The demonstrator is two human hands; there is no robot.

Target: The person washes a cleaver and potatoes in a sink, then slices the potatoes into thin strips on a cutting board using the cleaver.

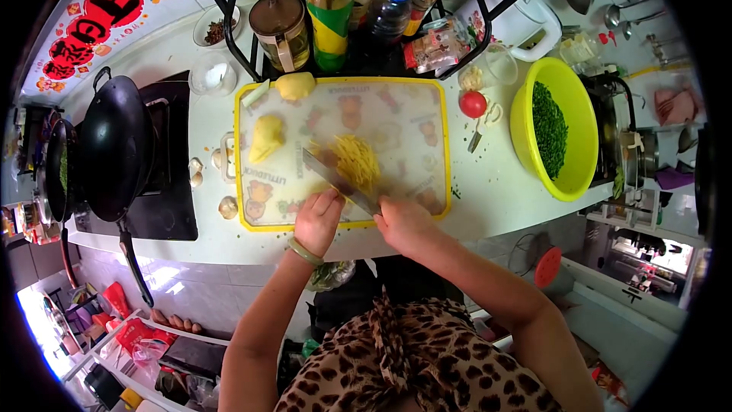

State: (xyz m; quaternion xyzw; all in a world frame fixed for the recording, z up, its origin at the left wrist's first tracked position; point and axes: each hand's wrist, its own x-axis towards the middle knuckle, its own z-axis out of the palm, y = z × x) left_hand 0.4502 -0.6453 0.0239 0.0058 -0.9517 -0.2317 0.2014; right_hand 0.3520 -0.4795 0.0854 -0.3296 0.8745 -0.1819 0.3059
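Observation:
A knife (335,177) slants across the yellow-edged cutting board (305,92), with its handle in my right hand (399,221). My left hand (319,218) is closed at the board's front edge, its fingertips by the lower side of the blade; whether it holds anything is hidden. Thin yellow shreds (357,160) lie in a pile beyond the blade. A peeled yellow piece (266,137) rests on the left part of the board, and another peeled yellow piece (295,86) sits at its back edge beside a pale green-white stalk (256,93).
Left are a black wok (116,145) on the stove, a bowl of white contents (213,76) and garlic (229,207). Right stand a yellow-green basin (583,145) of chopped greens, a tomato (473,104) and scissors (476,140). Behind the board is a rack with jars (330,23).

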